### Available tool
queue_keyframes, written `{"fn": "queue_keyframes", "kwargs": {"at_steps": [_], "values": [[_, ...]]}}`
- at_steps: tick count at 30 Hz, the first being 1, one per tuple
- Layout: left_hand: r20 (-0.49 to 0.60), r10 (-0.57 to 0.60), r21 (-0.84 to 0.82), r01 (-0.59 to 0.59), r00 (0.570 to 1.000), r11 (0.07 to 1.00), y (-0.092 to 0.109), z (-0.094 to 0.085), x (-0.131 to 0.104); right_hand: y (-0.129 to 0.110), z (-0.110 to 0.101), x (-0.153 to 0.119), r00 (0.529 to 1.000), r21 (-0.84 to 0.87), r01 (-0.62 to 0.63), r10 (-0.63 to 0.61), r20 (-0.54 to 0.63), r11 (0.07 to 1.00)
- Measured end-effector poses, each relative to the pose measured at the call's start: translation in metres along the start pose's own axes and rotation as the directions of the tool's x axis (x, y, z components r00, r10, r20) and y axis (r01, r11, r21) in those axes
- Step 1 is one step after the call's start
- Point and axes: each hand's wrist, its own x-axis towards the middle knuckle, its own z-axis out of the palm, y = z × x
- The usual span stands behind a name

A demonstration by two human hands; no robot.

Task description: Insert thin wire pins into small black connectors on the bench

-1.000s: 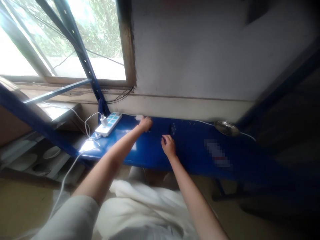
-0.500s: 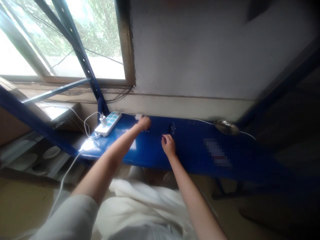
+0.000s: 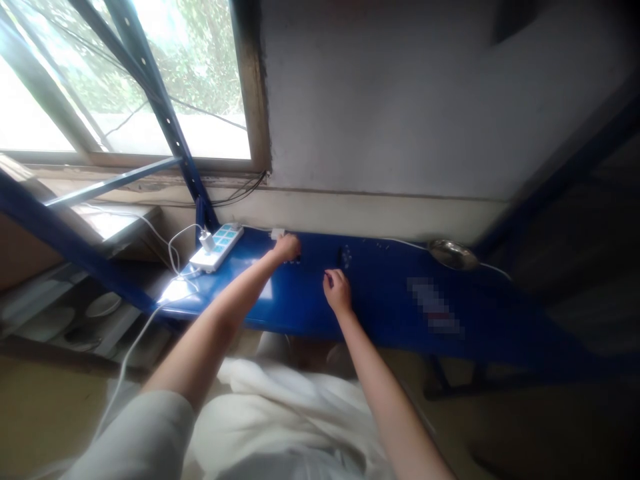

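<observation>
My left hand (image 3: pixel 289 247) is at the back of the blue tabletop (image 3: pixel 300 303), fingers curled down; whatever they hold is hidden. Just in front of it lie several small pale pieces (image 3: pixel 292 262). A white block (image 3: pixel 277 233), perhaps an adapter, sits right behind that hand. Nearer the front edge is my right hand (image 3: pixel 337 290), its fingers closed in a pinch; what is between them is too small to make out. Beyond it, a group of small clear or whitish pieces (image 3: pixel 348 256) lies beside a short dark object (image 3: pixel 340 256).
A white power strip (image 3: pixel 217 248) with a plugged-in charger (image 3: pixel 206 240) occupies the left end. A shiny metal bowl (image 3: pixel 453 255) stands at the back right, near a white cable. Tiny bits (image 3: pixel 383 246) lie along the back. A blurred-out flat item (image 3: pixel 435 307) is at right.
My left hand has shifted very slightly. My right hand and the things on the table look the same.
</observation>
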Motion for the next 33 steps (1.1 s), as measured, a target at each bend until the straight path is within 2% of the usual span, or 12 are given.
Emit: {"fn": "queue_keyframes", "kwargs": {"at_steps": [9,13,18,25,29,33], "values": [[-0.009,-0.018,0.029,0.018,1.0,0.999,-0.002,0.0,-0.004,-0.002,-0.001,0.0,1.0,0.009,-0.023,0.023,0.008,1.0],[-0.091,-0.009,-0.01,0.008,0.996,1.0,0.004,0.001,-0.004,-0.003,-0.002,0.001,0.997,-0.007,-0.058,0.058,-0.058,0.998],[-0.194,0.075,-0.05,-0.086,0.978,0.995,0.026,0.007,-0.004,0.0,-0.003,0.001,0.977,-0.045,-0.158,0.149,-0.152,0.986],[-0.146,0.259,-0.038,-0.267,0.955,0.963,0.068,0.029,-0.019,0.004,-0.002,-0.001,0.923,-0.059,-0.319,0.296,-0.248,0.946],[-0.114,0.259,-0.061,-0.267,0.959,0.962,0.086,0.046,-0.022,0.006,0.0,-0.002,0.901,-0.067,-0.366,0.335,-0.276,0.928],[-0.089,0.217,-0.098,-0.225,0.972,0.97,0.094,0.06,-0.017,0.008,0.002,-0.001,0.897,-0.093,-0.364,0.322,-0.304,0.927]]}}
